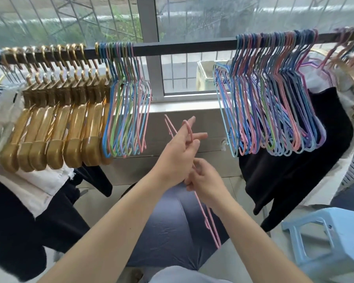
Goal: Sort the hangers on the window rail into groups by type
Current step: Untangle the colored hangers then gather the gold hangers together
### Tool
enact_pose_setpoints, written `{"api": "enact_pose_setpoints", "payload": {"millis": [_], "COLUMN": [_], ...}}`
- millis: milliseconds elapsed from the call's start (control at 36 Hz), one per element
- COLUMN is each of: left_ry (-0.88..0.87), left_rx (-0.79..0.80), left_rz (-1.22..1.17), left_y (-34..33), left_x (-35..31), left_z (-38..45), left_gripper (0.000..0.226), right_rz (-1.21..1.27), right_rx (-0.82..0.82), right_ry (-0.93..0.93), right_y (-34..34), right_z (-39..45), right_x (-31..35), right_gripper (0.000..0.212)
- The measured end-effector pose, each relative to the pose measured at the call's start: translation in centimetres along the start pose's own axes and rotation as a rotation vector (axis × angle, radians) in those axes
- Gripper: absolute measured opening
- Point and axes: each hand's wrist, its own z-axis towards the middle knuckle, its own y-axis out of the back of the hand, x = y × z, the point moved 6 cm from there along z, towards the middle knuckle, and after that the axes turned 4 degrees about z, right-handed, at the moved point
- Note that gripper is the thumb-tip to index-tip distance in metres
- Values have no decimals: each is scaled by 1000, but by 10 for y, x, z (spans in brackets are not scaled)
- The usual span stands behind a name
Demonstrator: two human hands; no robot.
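pink thin wire hanger (200, 203) sits centre frame, off the dark window rail (184, 48); left hand (178, 152) pinches its hook, right hand (206, 180) grips its shoulder. crossed wrists could twist it or snag neighbouring hooks. roughly ten gold plastic hangers (55, 127) upper left; pastel wire hangers in two bunches, too dense to count.

No legible text — seemingly none.
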Motion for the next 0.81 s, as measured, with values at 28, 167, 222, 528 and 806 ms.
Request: {"api": "enact_pose_setpoints", "payload": {"millis": [28,167,222,528,806], "left_ry": [11,35,29,-132,-28], "left_rx": [1,-58,-118,-370,-308], "left_rz": [-10,-5,35,441,1066], "left_y": [0,11,26,160,243], "left_x": [-1,-7,-18,-73,-34], "left_z": [0,-4,-7,52,119], "left_gripper": [58,50,49,46,77], "right_rz": [-17,-199,-189,-429,-639], "right_rx": [-53,-224,-259,-435,-473], "right_ry": [41,154,148,249,122], "right_y": [6,31,42,97,110], "right_z": [1,13,20,84,130], "right_x": [11,40,50,176,215], "right_gripper": [16,18,15,21,15]}}
